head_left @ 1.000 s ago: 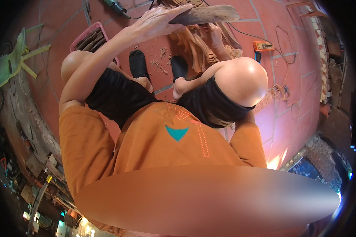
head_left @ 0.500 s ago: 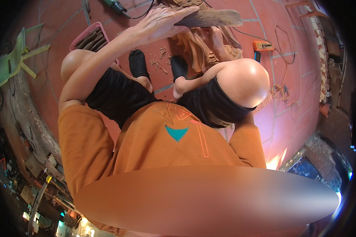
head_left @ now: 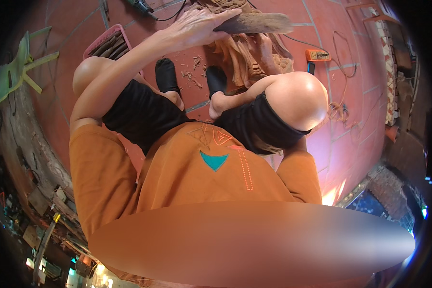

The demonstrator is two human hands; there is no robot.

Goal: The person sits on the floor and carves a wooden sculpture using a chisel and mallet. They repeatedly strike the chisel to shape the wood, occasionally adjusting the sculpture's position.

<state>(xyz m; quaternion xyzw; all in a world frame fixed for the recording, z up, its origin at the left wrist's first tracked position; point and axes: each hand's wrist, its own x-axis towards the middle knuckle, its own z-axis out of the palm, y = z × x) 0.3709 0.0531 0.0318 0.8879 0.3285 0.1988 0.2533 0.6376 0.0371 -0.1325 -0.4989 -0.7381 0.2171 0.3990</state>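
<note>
Nearest to the camera, an orange-brown cloth shirt [head_left: 177,165] with a blue-green triangle on the front; just beyond it, black cloth shorts [head_left: 146,115] on two bent, widely parted legs. Farther down, between the knees, dark black socks [head_left: 165,77] on both feet.

Beyond the left knee, at the end of the stretched arm, the left hand [head_left: 194,30], closed around one end of a long, flat, grey-brown wooden piece [head_left: 266,23], with one finger laid along its upper edge. From this hand, pointing toward the person's right, with the free end rounded and passing in view across the carving and a part of the other hand. Beyond the right knee, the right hand [head_left: 261,50], bent and partly covered by the wooden piece; not possible to tell its opening or any hold. Just beside the right hand, a reddish-brown carved wooden block [head_left: 235,60] with deep flowing grooves, lying on the floor in front of the right foot. Impossible to tell any contact between wooden piece and carving.

Around these, on red square floor tiles [head_left: 60,65], pale curled wood shavings [head_left: 195,79] near the feet. To the left, a pink plastic basket [head_left: 125,33] with dark brown sticks [head_left: 111,47] inside; to the right, an orange box-shaped electrical device [head_left: 318,55]. Farther off, a dark green power tool [head_left: 140,6] with black cable.
</note>
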